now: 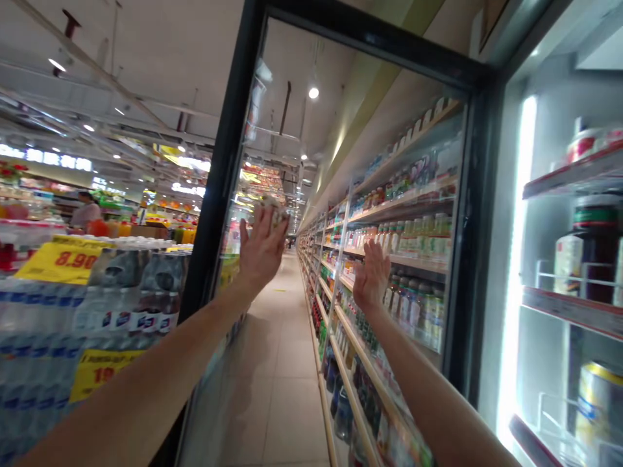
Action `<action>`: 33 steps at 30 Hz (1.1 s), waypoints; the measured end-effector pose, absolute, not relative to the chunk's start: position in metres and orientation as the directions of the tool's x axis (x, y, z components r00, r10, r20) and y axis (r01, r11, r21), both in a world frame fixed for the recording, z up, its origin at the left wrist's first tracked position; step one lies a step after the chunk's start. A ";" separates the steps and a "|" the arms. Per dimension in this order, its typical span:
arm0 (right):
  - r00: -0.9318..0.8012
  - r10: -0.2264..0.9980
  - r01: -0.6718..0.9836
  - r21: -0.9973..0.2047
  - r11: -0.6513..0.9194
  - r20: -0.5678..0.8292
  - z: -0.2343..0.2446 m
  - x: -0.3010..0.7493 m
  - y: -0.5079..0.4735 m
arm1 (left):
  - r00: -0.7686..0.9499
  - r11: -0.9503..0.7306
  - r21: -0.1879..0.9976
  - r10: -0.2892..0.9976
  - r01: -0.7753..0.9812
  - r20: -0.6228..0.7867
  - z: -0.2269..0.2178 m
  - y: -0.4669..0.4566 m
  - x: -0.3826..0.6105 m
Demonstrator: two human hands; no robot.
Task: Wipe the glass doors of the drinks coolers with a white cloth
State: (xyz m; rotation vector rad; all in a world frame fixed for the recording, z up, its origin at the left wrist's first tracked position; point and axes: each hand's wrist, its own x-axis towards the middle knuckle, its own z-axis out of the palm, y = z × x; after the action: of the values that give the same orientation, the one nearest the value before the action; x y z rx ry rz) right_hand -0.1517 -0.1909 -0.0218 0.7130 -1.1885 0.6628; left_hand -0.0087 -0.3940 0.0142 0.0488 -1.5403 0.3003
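- Glass door (pixel 311 162) of the cooler stands swung open, long axis upright, hinged on the right beside the lit shelves (pixel 574 175). It is a smooth clear pane in a black frame.
- Left hand (pixel 260 250) presses a pale crumpled wad (pixel 272 209) to the pane, grip closed on it.
- Right hand (pixel 372 279) lies flat on the glass, grip open, fingers straight.

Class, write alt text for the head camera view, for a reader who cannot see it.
On the black-framed glass door of an open shop cooler, the left hand presses a pale crumpled wad to the pane and the right hand lies flat. Through the glass, shelves of bottles line a tiled aisle.
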 end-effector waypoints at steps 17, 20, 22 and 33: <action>0.237 0.076 -0.774 0.141 0.617 0.969 -0.022 -0.150 -0.189 | -0.279 0.654 -0.756 0.722 -0.022 0.632 -0.041 -0.376 -0.013; 0.239 0.081 -0.778 0.141 0.612 0.968 -0.022 -0.149 -0.190 | -0.151 0.847 -0.507 0.486 -0.158 0.861 -0.030 -0.395 -0.004; 0.226 0.088 -0.778 0.125 0.616 0.970 -0.021 -0.148 -0.191 | -0.032 0.936 -0.284 0.283 -0.209 0.958 -0.028 -0.406 0.002; 0.207 0.081 -0.791 0.118 0.601 0.975 -0.022 -0.150 -0.189 | -0.142 0.889 -0.421 0.400 -0.181 0.905 -0.070 -0.415 0.023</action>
State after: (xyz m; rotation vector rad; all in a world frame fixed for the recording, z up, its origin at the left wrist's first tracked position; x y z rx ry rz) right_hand -0.1503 -0.1894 -0.0221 0.7185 -1.2200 0.6856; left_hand 0.0231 -0.4150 -0.0701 -0.1727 -1.6393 0.5066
